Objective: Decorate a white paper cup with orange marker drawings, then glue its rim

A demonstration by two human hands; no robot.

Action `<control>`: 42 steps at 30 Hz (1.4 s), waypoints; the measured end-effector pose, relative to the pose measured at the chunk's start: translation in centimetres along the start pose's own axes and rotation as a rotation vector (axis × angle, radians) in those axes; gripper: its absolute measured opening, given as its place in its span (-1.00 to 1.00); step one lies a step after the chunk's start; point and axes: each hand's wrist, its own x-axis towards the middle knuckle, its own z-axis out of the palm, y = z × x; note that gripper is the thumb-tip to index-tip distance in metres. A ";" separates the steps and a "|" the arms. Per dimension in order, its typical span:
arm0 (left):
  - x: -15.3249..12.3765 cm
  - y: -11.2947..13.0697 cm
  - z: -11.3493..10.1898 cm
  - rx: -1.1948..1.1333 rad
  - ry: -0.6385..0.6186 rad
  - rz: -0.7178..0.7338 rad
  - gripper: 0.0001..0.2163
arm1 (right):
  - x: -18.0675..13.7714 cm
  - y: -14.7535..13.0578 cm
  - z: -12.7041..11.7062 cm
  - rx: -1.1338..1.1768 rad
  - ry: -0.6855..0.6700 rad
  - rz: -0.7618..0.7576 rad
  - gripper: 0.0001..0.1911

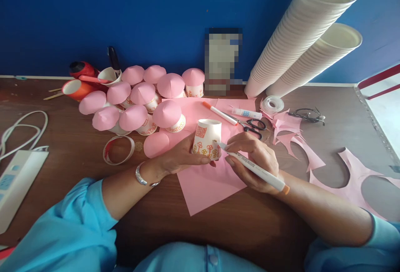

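Observation:
My left hand (pixel 183 155) is wrapped round a white paper cup (pixel 210 132), held upside down above pink paper. Orange and yellow flowers run along the cup's lower part, with a red-orange hatched square higher up on its left. In my right hand (pixel 254 159) is a white marker (pixel 254 168) with an orange end, its tip at the right side of the cup. Flat beneath both hands lies a pink paper sheet (pixel 206 193). Just behind the cup, another white marker with an orange cap (pixel 220 113) rests beside black-handled scissors (pixel 253 128) and a glue stick (pixel 246 113).
Several decorated cups with pink cone tops (pixel 143 93) stand at the back left. Two tall stacks of white paper cups (pixel 300 34) lean at the back right. Pink paper scraps (pixel 337 180) lie rightward. A tape roll (pixel 118 150) and a power strip (pixel 21 184) are at left.

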 end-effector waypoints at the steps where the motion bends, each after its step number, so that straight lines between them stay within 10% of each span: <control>1: 0.0 0.0 0.0 0.005 -0.003 0.003 -0.73 | 0.0 0.0 0.0 0.003 -0.001 -0.007 -0.82; 42: -0.1 0.2 0.1 0.029 0.011 -0.035 -0.67 | 0.0 0.1 0.0 -0.020 0.020 0.001 -0.81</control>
